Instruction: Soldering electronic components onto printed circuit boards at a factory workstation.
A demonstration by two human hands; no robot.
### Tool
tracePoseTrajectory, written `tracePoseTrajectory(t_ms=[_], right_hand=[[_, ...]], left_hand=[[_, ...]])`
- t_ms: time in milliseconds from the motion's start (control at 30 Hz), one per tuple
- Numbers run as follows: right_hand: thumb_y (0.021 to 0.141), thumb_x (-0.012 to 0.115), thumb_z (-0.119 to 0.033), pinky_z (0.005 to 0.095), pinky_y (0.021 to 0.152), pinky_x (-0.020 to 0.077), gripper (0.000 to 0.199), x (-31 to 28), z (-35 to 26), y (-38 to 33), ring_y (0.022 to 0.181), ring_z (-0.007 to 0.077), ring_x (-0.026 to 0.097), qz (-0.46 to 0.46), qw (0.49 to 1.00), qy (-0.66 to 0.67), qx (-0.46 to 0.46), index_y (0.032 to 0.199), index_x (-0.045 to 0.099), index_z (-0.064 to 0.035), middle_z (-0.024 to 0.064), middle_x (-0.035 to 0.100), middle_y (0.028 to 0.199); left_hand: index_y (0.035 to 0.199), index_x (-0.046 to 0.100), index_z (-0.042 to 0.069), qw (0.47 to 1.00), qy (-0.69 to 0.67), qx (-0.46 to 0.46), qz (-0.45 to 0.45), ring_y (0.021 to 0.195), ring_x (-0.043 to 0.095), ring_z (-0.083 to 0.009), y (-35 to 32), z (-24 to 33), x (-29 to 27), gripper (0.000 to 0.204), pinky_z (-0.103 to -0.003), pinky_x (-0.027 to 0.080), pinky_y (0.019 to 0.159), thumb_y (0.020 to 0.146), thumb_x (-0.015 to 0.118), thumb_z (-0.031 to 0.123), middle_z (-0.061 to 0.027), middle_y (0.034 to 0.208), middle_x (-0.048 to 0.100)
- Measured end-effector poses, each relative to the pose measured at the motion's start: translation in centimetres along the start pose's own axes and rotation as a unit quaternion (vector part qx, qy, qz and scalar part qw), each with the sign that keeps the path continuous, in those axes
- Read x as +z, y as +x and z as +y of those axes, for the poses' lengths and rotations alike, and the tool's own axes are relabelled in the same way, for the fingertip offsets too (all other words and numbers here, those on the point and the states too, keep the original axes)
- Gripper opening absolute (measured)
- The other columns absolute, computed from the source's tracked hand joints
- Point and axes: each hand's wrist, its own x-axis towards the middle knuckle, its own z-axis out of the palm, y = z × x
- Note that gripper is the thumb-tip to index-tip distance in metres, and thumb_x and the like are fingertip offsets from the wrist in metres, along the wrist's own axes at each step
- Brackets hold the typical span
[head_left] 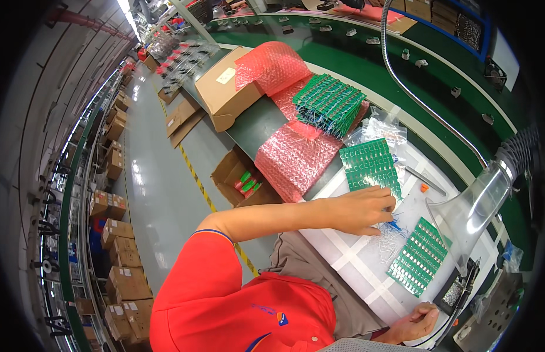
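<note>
My left hand (360, 212) reaches across the white work surface, fingers bent downward at a loose pile of thin blue and white wires (391, 242). Its fingertips are partly hidden, so whatever they grip does not show. Just beyond that hand lies a green circuit board panel (369, 164). A second green panel (421, 257), with rows of small pale parts, lies to the right of the wires. Low in the view, my right hand (418, 322) rests by the mat's near edge with curled fingers; I cannot make out anything in them. Beside it stands a black soldering-iron stand (460, 288).
A clear fume hood (475, 205) on a flexible duct overhangs the right side. Tweezers (426, 179) lie beyond the boards. Wired boards (328, 105) are stacked on red bubble wrap (296, 155), near a cardboard box (228, 88). A green conveyor (360, 50) curves behind.
</note>
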Motion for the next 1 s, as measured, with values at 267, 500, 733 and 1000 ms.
tracePoseTrajectory(t_ms=[267, 500, 733, 1000], right_hand=[[0.109, 0.043, -0.023, 0.029, 0.056, 0.0185, 0.042, -0.1, 0.0, 0.0, 0.059, 0.0101, 0.026, 0.004, 1.0, 0.008, 0.006, 0.07, 0.04, -0.0071, -0.0006, 0.03, 0.066], [0.109, 0.042, -0.024, 0.0288, 0.056, 0.0186, 0.043, 0.0, -0.1, 0.0, 0.059, 0.01, 0.026, 0.002, 1.0, 0.012, 0.003, 0.07, 0.041, -0.007, -0.0006, 0.029, 0.066], [0.109, 0.044, -0.025, 0.0286, 0.056, 0.019, 0.043, -0.2, 0.1, 0.1, 0.059, 0.0095, 0.025, 0.0, 1.0, 0.012, 0.01, 0.07, 0.042, -0.0067, -0.0008, 0.029, 0.066], [0.109, 0.044, -0.024, 0.028, 0.056, 0.0194, 0.044, 0.0, 0.1, 0.1, 0.059, 0.009, 0.025, 0.006, 1.0, 0.008, 0.007, 0.069, 0.042, -0.0075, -0.0014, 0.029, 0.066]], left_hand=[[0.092, 0.07, 0.009, 1.0, 0.029, 0.004, -0.011, 0.102, 0.055, -0.024, 0.7, 0.0, 0.3, 0.015, -0.04, 0.043, 0.087, 0.084, 0.078, 0.019, -0.0049, 0.097, 0.058], [0.081, 0.069, 0.01, 0.999, 0.048, 0.002, 0.007, 0.096, 0.058, -0.0235, 0.9, -0.3, 0.7, 0.008, -0.039, 0.044, 0.086, 0.082, 0.073, 0.016, -0.0042, 0.087, 0.06], [0.076, 0.068, 0.008, 0.997, 0.078, -0.011, 0.022, 0.095, 0.06, -0.0239, 0.6, -0.2, 1.1, 0.005, -0.039, 0.045, 0.086, 0.077, 0.071, 0.012, -0.0053, 0.085, 0.063], [0.081, 0.065, 0.006, 0.994, 0.102, -0.025, -0.003, 0.092, 0.059, -0.0243, 1.0, 0.1, 1.3, 0.008, -0.038, 0.045, 0.084, 0.078, 0.07, 0.012, -0.007, 0.086, 0.062]])
